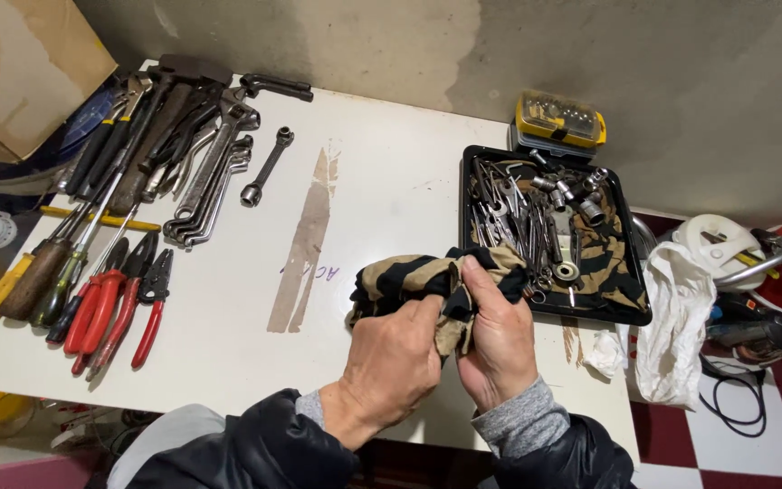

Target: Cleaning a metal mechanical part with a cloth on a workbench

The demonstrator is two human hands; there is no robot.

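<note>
Both my hands are closed around a bunched tan-and-black striped cloth [391, 276] over the white table [382, 172]. My left hand [391, 362] grips the cloth from below and the left. My right hand [498, 340] clutches its right side, fingers curled into the folds. Whatever sits inside the cloth is hidden. Just right of my hands is a black tray [631, 312] lined with similar cloth, holding several small wrenches and sockets [581, 204].
Wrenches, a hammer and screwdrivers [174, 136] lie in a row at the table's left, with red-handled pliers [115, 303] below them. A lone spanner [266, 167] lies mid-table. A yellow bit case [558, 119] stands behind the tray. A white plastic bag [676, 317] hangs off the right edge.
</note>
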